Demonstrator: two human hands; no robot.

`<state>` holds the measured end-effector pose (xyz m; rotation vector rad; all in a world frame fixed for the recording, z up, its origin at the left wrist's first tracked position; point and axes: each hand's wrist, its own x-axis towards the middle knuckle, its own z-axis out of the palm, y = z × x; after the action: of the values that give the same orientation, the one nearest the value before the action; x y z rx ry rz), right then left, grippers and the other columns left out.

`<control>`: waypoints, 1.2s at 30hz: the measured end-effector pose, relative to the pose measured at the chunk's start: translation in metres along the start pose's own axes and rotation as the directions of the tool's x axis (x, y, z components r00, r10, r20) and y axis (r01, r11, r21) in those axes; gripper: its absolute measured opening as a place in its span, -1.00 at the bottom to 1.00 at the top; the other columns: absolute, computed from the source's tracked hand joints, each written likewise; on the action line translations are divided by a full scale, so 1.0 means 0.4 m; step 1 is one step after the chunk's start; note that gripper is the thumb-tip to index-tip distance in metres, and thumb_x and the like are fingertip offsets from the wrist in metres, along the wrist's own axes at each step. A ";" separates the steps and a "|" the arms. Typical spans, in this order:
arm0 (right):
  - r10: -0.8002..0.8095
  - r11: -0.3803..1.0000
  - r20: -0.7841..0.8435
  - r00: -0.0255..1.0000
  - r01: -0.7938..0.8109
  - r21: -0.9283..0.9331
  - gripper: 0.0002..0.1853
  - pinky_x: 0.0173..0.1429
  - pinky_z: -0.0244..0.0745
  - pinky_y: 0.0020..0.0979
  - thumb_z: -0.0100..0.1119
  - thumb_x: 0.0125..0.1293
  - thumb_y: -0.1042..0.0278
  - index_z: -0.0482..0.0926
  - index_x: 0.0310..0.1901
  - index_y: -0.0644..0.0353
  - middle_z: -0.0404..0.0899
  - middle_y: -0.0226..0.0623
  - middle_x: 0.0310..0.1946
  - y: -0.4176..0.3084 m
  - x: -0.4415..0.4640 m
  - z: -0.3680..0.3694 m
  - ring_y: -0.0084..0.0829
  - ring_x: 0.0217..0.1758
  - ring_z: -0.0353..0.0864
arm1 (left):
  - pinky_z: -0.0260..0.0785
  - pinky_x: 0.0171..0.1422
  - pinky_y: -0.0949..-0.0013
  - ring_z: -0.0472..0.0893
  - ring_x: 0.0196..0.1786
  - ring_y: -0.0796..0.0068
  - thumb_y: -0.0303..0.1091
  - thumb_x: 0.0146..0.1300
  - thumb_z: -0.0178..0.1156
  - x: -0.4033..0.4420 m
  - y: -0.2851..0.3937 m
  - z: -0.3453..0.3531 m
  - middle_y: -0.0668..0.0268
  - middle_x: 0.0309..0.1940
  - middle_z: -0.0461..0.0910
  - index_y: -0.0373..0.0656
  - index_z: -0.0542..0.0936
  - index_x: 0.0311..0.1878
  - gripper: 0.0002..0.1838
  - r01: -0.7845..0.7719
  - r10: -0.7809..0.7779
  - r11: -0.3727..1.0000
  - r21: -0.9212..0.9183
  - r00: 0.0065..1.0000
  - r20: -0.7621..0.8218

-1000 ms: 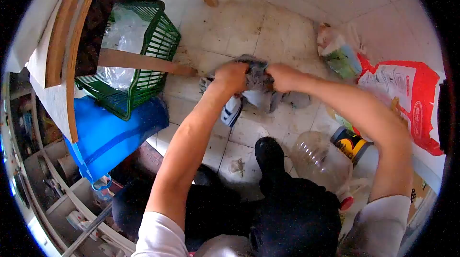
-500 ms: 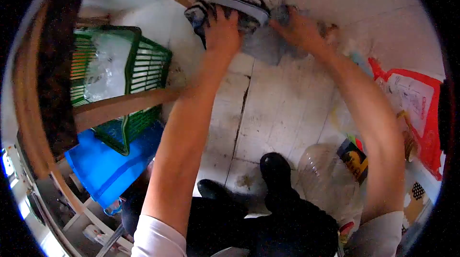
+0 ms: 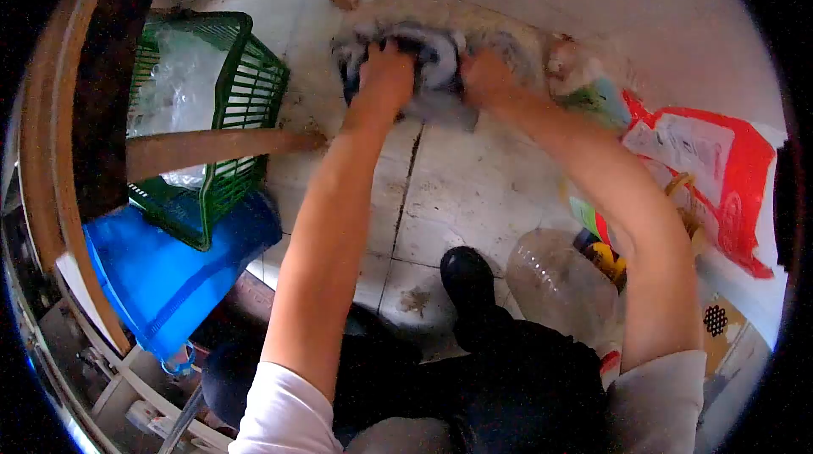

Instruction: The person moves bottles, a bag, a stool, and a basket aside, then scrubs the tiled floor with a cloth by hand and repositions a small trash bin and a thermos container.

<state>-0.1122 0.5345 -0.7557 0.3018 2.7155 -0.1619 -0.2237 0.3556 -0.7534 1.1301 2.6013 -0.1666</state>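
A crumpled grey, black and white cloth [image 3: 436, 60] lies bunched on the tiled floor near the wall, smeared by motion. My left hand [image 3: 388, 77] is closed on its left part, the fingers curled into the dark folds. At the right side of the cloth, my right hand [image 3: 489, 80] is closed too, its fingers partly blurred against the fabric. Just beyond that hand sits a greyish, see-through bundle [image 3: 512, 52], too blurred to name.
On the left, a green basket [image 3: 222, 119] holding clear plastic stands behind a wooden bar [image 3: 224, 149]. Below it is a blue bin [image 3: 182, 272]. A large clear plastic bottle [image 3: 563, 280] and a red-and-white bag [image 3: 720, 166] lie right. Black shoes [image 3: 467, 276] stand below.
Both hands have pulled the cloth down off the wall side, closer to me, and it is more bunched. My fingers have curled in. The camera view has shifted slightly.
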 end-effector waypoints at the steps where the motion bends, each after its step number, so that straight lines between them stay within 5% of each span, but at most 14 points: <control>1: -0.029 1.000 0.050 0.998 0.028 0.011 -0.54 0.35 0.26 0.09 0.15 0.40 0.20 0.51 0.21 0.33 0.48 0.02 0.23 -0.009 -0.039 0.009 -0.05 0.31 0.40 | 0.53 0.28 0.01 0.37 0.41 -0.08 -0.34 0.32 0.18 -0.064 0.024 0.010 0.04 0.34 0.42 0.05 0.65 0.18 -0.64 -0.049 0.044 0.992 0.117 0.998 0.040; 3: -0.096 0.995 0.155 0.983 0.089 0.051 -0.54 0.34 0.27 0.10 0.15 0.40 0.20 0.52 0.20 0.33 0.49 0.01 0.22 -0.029 -0.122 0.014 -0.05 0.31 0.41 | 0.56 0.23 0.03 0.48 0.32 -0.08 -0.36 0.24 0.25 -0.199 0.067 0.071 -0.01 0.26 0.49 -0.01 0.65 0.14 -0.62 -0.050 0.044 0.996 -0.078 0.996 -0.073; 5: -0.168 0.984 0.268 0.949 0.143 0.108 -0.55 0.33 0.27 0.10 0.15 0.39 0.20 0.53 0.20 0.32 0.49 0.01 0.21 -0.045 -0.187 0.016 -0.06 0.30 0.42 | 0.59 0.18 0.03 0.59 0.19 -0.08 -0.36 0.14 0.31 -0.230 0.093 0.049 0.00 0.20 0.54 -0.04 0.64 0.13 -0.58 -0.111 0.155 0.978 -0.177 0.953 0.260; 8: -0.191 0.976 0.310 0.931 0.147 0.159 -0.56 0.32 0.28 0.10 0.16 0.39 0.20 0.53 0.19 0.32 0.51 0.00 0.20 -0.025 -0.217 -0.054 -0.07 0.29 0.43 | 0.61 0.10 0.00 0.65 0.06 -0.07 -0.36 0.07 0.37 -0.247 0.124 0.026 -0.01 0.11 0.56 -0.05 0.65 0.06 -0.59 -0.105 0.131 0.968 -0.228 0.986 0.103; 11: -0.119 0.990 0.167 0.979 0.103 0.102 -0.56 0.31 0.29 0.10 0.16 0.39 0.20 0.54 0.17 0.32 0.52 -0.01 0.19 0.058 -0.163 -0.142 -0.08 0.28 0.45 | 0.61 0.02 -0.04 0.63 0.04 -0.09 -0.43 0.05 0.39 -0.207 0.130 -0.074 0.01 0.04 0.50 -0.09 0.58 0.03 -0.58 -0.074 -0.013 0.966 -0.247 0.943 -0.333; 14: -0.028 1.000 -0.079 0.996 0.029 0.010 -0.57 0.29 0.30 0.11 0.17 0.38 0.20 0.55 0.16 0.31 0.53 -0.02 0.18 0.136 -0.090 -0.175 -0.08 0.27 0.46 | 0.57 0.17 -0.10 0.51 0.25 -0.21 -0.31 -0.03 0.55 -0.067 0.130 -0.144 -0.01 0.29 0.39 0.07 0.45 0.34 -0.21 0.008 -0.114 0.956 -0.294 0.932 -0.345; 17: 0.047 0.999 -0.213 0.976 -0.051 -0.016 -0.58 0.28 0.31 0.11 0.17 0.38 0.20 0.56 0.15 0.31 0.54 -0.03 0.17 0.171 -0.020 -0.146 -0.09 0.26 0.47 | 0.48 0.29 -0.21 0.40 0.38 -0.22 -0.21 -0.01 0.57 0.063 0.135 -0.091 0.03 0.43 0.29 0.24 0.36 0.46 -0.08 0.014 -0.102 0.964 -0.265 0.941 -0.322; 26: 0.147 0.988 -0.120 0.982 -0.152 -0.026 -0.60 0.24 0.34 0.12 0.19 0.37 0.20 0.59 0.12 0.30 0.58 -0.06 0.14 0.141 0.003 -0.022 -0.12 0.23 0.51 | 0.45 0.35 -0.16 0.30 0.46 -0.24 -0.31 0.26 0.29 0.137 0.076 0.026 0.14 0.38 0.39 0.24 0.53 0.34 -0.45 -0.043 0.029 0.986 -0.162 0.996 -0.089; 32: 0.101 0.995 0.026 0.995 -0.101 -0.027 -0.61 0.22 0.36 0.13 0.19 0.36 0.21 0.61 0.10 0.29 0.61 -0.08 0.12 0.037 -0.165 0.039 -0.13 0.21 0.53 | 0.48 0.32 -0.08 0.40 0.38 -0.21 -0.35 0.33 0.15 -0.096 0.151 0.109 0.10 0.33 0.44 0.04 0.64 0.20 -0.63 -0.067 0.068 0.982 -0.175 0.998 -0.001; 36: 0.015 1.000 0.142 0.990 -0.017 0.017 -0.62 0.20 0.37 0.13 0.20 0.35 0.21 0.62 0.08 0.29 0.62 -0.09 0.10 -0.072 -0.288 0.080 -0.14 0.19 0.55 | 0.52 0.28 -0.03 0.44 0.36 -0.22 -0.36 0.33 0.13 -0.298 0.155 0.154 0.00 0.29 0.48 -0.13 0.69 0.09 -0.68 -0.059 0.096 0.981 -0.184 0.975 0.198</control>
<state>-0.0037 0.4800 -0.7363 0.3053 2.5714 -0.1966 -0.0877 0.3014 -0.7733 1.0879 2.3342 -0.0322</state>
